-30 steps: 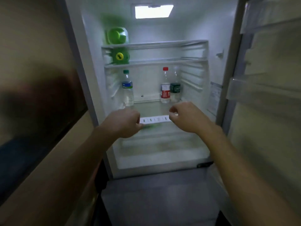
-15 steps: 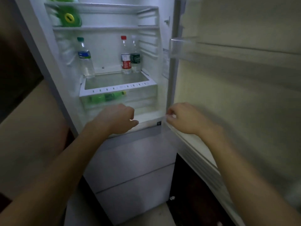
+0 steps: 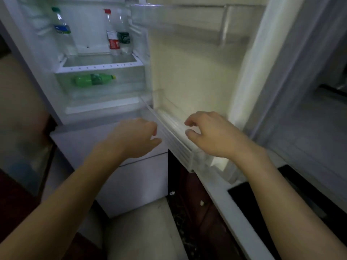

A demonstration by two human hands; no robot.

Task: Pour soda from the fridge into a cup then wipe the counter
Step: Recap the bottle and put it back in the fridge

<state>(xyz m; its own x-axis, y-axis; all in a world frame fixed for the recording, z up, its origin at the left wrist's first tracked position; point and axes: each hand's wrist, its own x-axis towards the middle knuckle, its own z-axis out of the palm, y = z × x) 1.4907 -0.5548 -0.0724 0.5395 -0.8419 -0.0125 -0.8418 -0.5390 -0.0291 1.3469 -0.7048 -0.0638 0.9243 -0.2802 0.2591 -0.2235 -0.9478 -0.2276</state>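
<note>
1. The fridge (image 3: 75,143) is open; its door (image 3: 187,72) swings out on the fridge's right.
2. The green soda bottle (image 3: 93,79) lies on its side in the clear drawer (image 3: 127,85), low inside the fridge.
3. On the fridge shelf (image 3: 99,68) above it stand 3 bottles: green-cap bottle (image 3: 62,30) at left, red-label bottle (image 3: 112,39) & dark-label bottle (image 3: 124,36) side by side at right.
4. L hand (image 3: 135,137) is in front of the fridge, below the drawer. Its grip is loose, w/ nothing in it.
5. R hand (image 3: 210,136) is over the door's bottom rack (image 3: 174,141). Its grip is loose, w/ nothing in it. Can't tell if it touches.
</note>
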